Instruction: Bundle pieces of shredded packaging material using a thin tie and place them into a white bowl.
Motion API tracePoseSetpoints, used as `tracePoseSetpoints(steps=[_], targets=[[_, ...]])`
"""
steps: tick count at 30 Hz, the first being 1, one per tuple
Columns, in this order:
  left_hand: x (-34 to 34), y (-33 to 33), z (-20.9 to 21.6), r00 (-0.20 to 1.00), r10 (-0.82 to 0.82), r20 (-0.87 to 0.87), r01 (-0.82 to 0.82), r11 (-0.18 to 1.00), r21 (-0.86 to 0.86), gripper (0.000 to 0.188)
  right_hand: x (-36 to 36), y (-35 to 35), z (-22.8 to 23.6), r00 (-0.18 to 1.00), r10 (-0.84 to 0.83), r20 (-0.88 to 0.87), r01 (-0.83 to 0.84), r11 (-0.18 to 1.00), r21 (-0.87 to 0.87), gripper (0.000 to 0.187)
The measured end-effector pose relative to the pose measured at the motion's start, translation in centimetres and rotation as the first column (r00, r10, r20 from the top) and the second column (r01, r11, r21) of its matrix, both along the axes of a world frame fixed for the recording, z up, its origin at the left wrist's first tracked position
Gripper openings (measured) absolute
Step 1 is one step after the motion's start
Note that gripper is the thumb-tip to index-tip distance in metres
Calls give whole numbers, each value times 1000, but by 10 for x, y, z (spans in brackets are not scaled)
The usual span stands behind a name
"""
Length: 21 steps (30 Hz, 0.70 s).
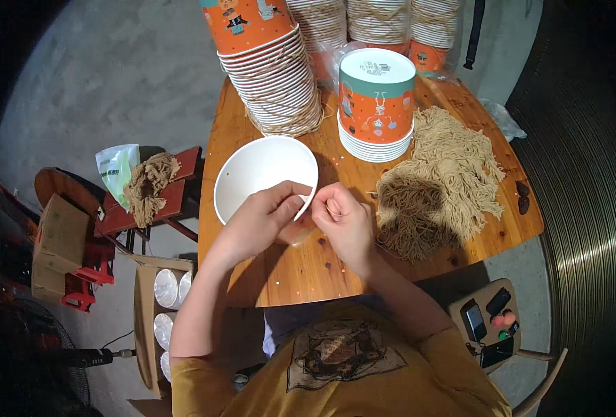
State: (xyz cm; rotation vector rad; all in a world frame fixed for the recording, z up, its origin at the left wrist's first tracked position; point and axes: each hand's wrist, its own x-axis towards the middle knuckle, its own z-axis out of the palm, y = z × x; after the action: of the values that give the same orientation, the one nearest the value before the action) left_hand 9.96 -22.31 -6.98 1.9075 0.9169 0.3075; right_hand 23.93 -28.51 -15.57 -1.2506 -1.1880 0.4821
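A white paper bucket (260, 167) is tilted on the wooden table with its opening toward me. My left hand (258, 221) is closed on its near right rim, thumb and fingers pinching the edge. Just right of that rim, my right hand (346, 221) is closed with its fingertips pressed together; what they hold, if anything, is too small to make out. Right of my right hand lies a heap of tan strings (457, 167), partly in shadow. Behind the hands stands an upside-down stack of orange and green paper buckets (377, 108).
A tall leaning stack of buckets (276, 83) with strings rises at the back left of the wooden table (294, 281). More wrapped stacks (377, 24) stand behind. A red stool (172, 198) with tan strings is on the left; a chair (485, 333) with phones is at lower right.
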Motion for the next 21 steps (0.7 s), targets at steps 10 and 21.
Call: tracePoseSetpoints(steps=[10,21], targets=[[10,16,-12,990,-68,-121,97,962,255,16,7,3,-13,971,155,-183,-166,985,-46,11],[7,27,9,945,145,293,-79,971,-224,18,40,-8,31,962,259,85,-251,964,-93,13]])
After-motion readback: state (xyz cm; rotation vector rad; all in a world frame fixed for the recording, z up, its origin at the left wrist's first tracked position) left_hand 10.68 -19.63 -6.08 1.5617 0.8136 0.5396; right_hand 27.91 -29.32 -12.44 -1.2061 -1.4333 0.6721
